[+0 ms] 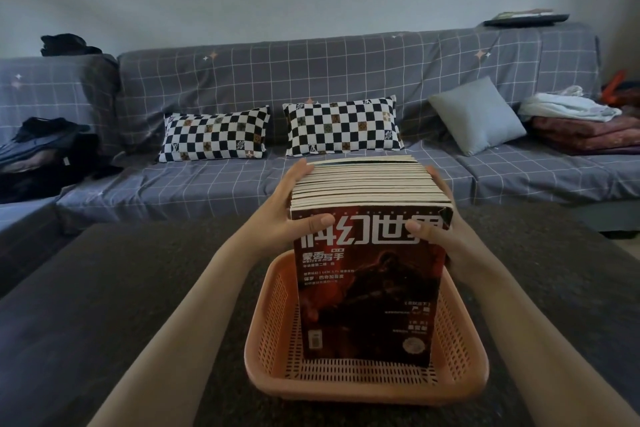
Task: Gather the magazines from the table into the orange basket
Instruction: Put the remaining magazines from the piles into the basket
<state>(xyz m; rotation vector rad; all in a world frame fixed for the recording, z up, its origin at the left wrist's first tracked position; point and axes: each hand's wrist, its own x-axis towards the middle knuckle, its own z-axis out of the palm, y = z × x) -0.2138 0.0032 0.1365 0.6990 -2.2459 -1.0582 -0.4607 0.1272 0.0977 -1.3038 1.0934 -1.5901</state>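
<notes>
I am standing the stack of magazines point(369, 267) on end in the orange basket point(363, 381) at lower centre of the frame, my left hand point(294, 208) and right hand point(436, 218) clamping its sides. Next I judge I am letting go gently, so it doesn't topple.

One stack of magazines point(369, 253), one orange basket point(367, 381), two hands, two checkered pillows, one grey cushion point(477, 114)

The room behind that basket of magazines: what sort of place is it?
Most likely a home living room: a long sofa under a grey checked cover, checkered pillows, and folded laundry piled at its right end.
</notes>
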